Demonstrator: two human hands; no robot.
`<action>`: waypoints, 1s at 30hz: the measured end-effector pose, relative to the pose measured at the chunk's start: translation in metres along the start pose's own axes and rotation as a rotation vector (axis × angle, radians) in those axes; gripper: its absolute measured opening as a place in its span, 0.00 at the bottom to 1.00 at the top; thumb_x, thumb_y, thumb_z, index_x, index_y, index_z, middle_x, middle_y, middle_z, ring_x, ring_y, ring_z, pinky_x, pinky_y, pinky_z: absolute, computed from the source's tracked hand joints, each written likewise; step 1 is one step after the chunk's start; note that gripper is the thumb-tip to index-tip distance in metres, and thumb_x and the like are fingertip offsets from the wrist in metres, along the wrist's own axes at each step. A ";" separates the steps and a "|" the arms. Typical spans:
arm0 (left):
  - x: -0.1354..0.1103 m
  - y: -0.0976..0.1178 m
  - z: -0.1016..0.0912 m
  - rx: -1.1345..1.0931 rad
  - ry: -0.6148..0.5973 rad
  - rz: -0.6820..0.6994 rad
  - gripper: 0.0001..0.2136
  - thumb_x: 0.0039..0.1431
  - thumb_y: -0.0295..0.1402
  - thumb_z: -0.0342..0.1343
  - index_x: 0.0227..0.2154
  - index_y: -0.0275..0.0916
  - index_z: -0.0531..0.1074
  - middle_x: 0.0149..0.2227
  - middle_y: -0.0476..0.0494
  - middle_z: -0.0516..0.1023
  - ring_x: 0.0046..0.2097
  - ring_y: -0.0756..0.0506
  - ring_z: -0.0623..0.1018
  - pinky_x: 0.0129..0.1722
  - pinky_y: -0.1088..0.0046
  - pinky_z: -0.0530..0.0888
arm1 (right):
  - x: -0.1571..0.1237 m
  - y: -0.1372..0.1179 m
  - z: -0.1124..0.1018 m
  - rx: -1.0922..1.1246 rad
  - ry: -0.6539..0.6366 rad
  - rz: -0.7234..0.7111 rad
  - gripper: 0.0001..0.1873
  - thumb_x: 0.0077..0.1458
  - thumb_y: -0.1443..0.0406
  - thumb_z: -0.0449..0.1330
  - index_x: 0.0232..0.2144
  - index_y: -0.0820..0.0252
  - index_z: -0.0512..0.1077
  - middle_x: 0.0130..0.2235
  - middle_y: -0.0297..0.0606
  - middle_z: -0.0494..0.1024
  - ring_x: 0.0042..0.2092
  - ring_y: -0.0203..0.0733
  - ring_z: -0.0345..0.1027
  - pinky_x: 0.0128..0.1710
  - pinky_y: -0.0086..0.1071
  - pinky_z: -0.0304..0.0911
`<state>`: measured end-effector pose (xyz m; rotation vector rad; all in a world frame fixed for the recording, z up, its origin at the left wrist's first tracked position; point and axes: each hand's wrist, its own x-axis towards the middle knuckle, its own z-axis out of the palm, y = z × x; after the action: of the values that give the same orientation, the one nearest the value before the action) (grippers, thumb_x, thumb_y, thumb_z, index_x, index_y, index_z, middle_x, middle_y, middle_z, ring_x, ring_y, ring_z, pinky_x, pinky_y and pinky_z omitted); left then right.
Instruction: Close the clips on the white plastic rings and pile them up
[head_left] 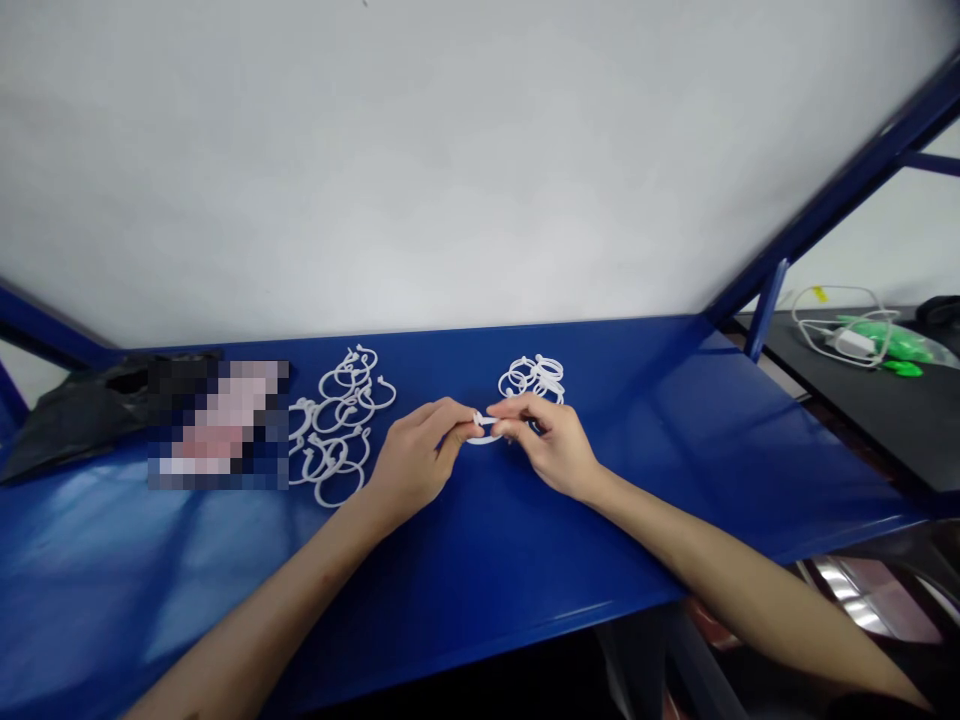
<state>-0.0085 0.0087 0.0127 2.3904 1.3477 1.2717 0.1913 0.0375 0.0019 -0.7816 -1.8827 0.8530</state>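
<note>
You are working on one thin white plastic ring with small knobbed ends [484,440], holding it just above the middle of the blue metal desk [465,560]. Your left hand [420,450] is pinching its left side between thumb and fingertips; your right hand [551,445] is gripping its right side the same way, both nearly closed and almost meeting. Whether the ring's ends are joining cannot be told; fingers are hiding them. To the left, a loose pile of white rings [339,430] is lying spread out, several visibly gapped. Beyond your right hand, a smaller, tighter cluster of white rings [536,372] is sitting, mostly looking closed, though overlap is obscuring some. Judgement: the cluster is probably representing finished pieces and the larger pile those remaining, so you are likely standing partway, with more left than done.
</note>
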 end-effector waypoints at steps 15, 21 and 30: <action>-0.006 -0.009 0.006 0.085 -0.120 0.048 0.11 0.68 0.28 0.47 0.31 0.42 0.72 0.32 0.51 0.80 0.35 0.49 0.79 0.38 0.73 0.73 | 0.000 0.005 -0.007 -0.277 -0.120 -0.312 0.07 0.68 0.67 0.55 0.39 0.58 0.73 0.37 0.39 0.80 0.38 0.39 0.74 0.39 0.35 0.71; -0.001 -0.016 0.005 0.251 -0.191 0.060 0.11 0.70 0.41 0.49 0.40 0.41 0.73 0.37 0.45 0.81 0.39 0.44 0.78 0.41 0.66 0.71 | 0.009 0.011 -0.010 -0.449 -0.081 -0.318 0.06 0.68 0.66 0.55 0.41 0.58 0.72 0.39 0.41 0.80 0.42 0.41 0.74 0.43 0.37 0.71; 0.002 -0.060 -0.016 0.775 -0.162 -0.223 0.15 0.65 0.40 0.49 0.43 0.36 0.75 0.43 0.30 0.77 0.50 0.30 0.73 0.48 0.52 0.68 | 0.038 0.028 -0.093 -0.967 0.128 0.205 0.08 0.63 0.68 0.57 0.41 0.63 0.76 0.41 0.47 0.78 0.40 0.47 0.73 0.42 0.38 0.67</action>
<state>-0.0584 0.0418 -0.0038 2.5673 2.2736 0.5238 0.2649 0.1054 0.0300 -1.5755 -2.0848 -0.0681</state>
